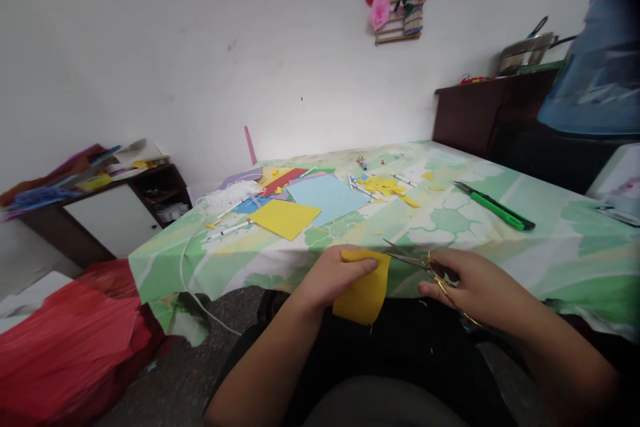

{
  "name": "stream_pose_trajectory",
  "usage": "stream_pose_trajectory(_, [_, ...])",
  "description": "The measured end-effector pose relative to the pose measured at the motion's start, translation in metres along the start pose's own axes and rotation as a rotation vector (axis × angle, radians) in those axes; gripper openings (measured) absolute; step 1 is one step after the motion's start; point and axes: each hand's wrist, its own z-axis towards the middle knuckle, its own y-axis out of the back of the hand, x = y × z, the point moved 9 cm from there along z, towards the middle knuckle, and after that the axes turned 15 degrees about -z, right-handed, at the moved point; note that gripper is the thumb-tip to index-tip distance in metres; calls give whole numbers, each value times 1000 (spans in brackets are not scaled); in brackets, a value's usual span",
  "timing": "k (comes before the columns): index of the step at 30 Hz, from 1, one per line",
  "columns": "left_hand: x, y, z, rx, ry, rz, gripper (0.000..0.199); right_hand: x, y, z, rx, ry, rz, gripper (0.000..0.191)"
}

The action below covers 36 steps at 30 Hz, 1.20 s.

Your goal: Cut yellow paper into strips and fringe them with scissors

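My left hand [334, 275] pinches a piece of yellow paper [367, 293] over my lap, thumb across its front near the top edge. Gold-handled scissors [411, 260] are gripped in my right hand [470, 283], fingers through the loops. Their blades are parted and point left, close to the paper's upper right corner. On the table beyond lie a yellow sheet [287, 218], a light blue sheet [327, 197] and a heap of small yellow paper scraps [383, 187].
A green utility knife [495, 209] rests on the flowered tablecloth [430, 240] at right. White string [235, 193] trails off the table's left side. A red plastic bag [75, 333] sits at lower left. A dark cabinet [480, 110] and blue water bottle [590, 80] stand at right.
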Motion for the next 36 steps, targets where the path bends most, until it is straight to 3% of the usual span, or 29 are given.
stream_pose_trajectory(10, [-14,-8,-7,28,-63,215,18,21,-5,0,51,56,41,31])
stream_pose_trajectory(28, [-18,-12,-7,40,-98,346,21,26,-9,1,65,127,49,36])
stream_pose_trajectory(32, [-15,-7,-3,23,-86,258,19,22,-13,3,77,116,101,33])
stream_pose_trajectory(36, [-14,9,10,-119,-138,-72,21,9,-24,12,11,-14,347,28])
